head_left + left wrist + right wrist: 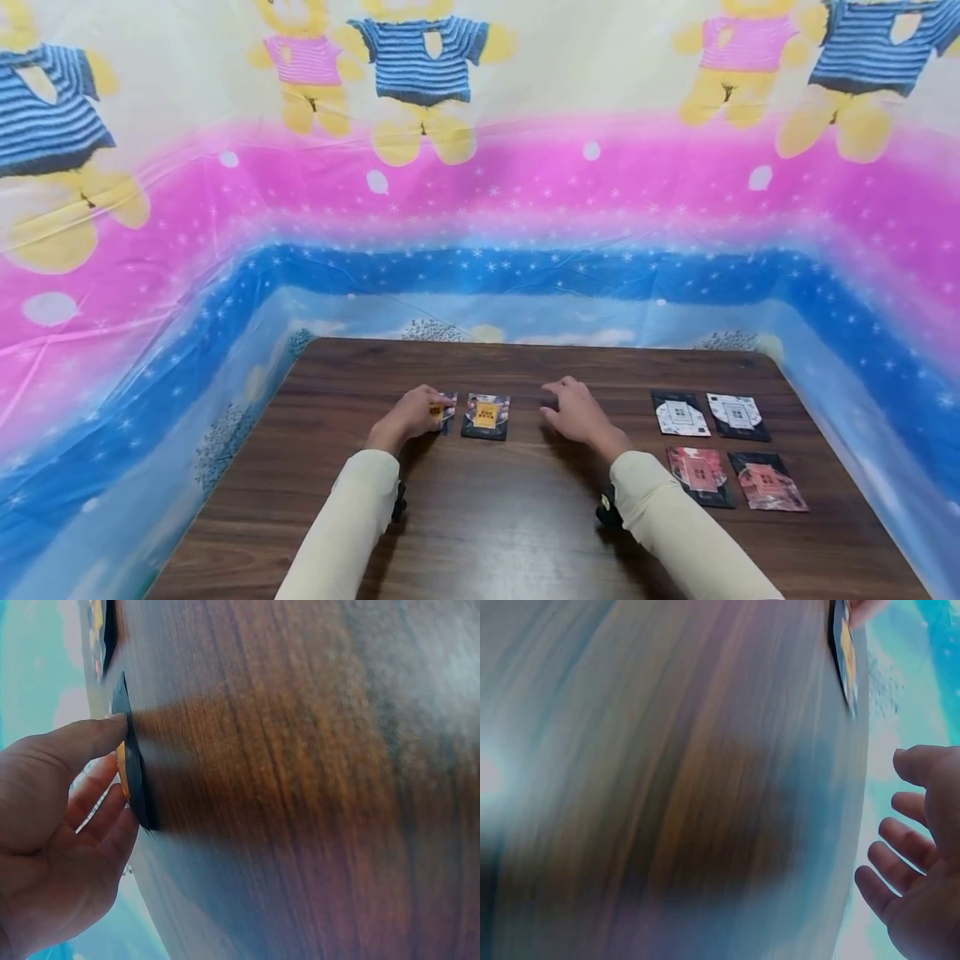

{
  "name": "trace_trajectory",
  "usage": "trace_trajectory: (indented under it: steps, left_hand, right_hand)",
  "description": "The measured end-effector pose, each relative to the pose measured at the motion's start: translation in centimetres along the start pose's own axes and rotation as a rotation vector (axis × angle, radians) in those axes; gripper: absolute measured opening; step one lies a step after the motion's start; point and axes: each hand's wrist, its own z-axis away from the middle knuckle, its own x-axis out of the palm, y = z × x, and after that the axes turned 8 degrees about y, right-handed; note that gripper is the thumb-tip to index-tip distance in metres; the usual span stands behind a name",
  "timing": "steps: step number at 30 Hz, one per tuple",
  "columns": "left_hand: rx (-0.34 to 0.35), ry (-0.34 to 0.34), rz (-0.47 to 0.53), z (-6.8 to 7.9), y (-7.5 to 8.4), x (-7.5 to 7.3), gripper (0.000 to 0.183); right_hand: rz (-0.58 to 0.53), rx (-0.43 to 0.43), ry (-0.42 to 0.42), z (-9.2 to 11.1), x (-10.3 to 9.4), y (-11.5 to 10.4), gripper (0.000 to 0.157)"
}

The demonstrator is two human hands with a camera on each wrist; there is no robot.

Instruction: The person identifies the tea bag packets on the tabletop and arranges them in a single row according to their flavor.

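Observation:
My left hand point(415, 415) is over a small flat sachet with an orange label point(437, 410) and covers its left part. In the left wrist view, the thumb is at one end of the dark sachet point(135, 769) and the fingertips are along its other end. A second orange-labelled sachet point(486, 416) lies flat just to the right, between the two hands. My right hand point(577, 410) holds nothing, its fingers spread loosely over the tabletop to the right of that sachet. The right wrist view shows its fingers point(907, 844) relaxed and apart.
On the right of the brown wooden table point(480, 517), two white-and-black sachets point(681, 414) lie side by side. Two red sachets point(768, 481) are in a row nearer to me. A printed cloth point(480, 271) with bears surrounds the table's back and sides.

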Motion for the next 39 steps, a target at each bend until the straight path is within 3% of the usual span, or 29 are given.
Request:
trace_trajectory:
  steps: [24, 33, 39]
  left_hand:
    - [0.016, 0.011, 0.009, 0.3, -0.3, 0.0, 0.041]
    - [0.011, -0.001, 0.004, -0.2, -0.1, 0.2, 0.042]
    - [0.019, -0.013, -0.011, -0.6, -0.2, 0.2, 0.043]
  right_hand:
    - [0.115, 0.167, 0.015, 4.2, -6.8, 11.3, 0.040]
    - [0.134, 0.280, -0.048, 5.2, -9.0, 14.2, 0.044]
    - [0.145, 0.307, -0.115, 5.5, -9.0, 15.1, 0.050]
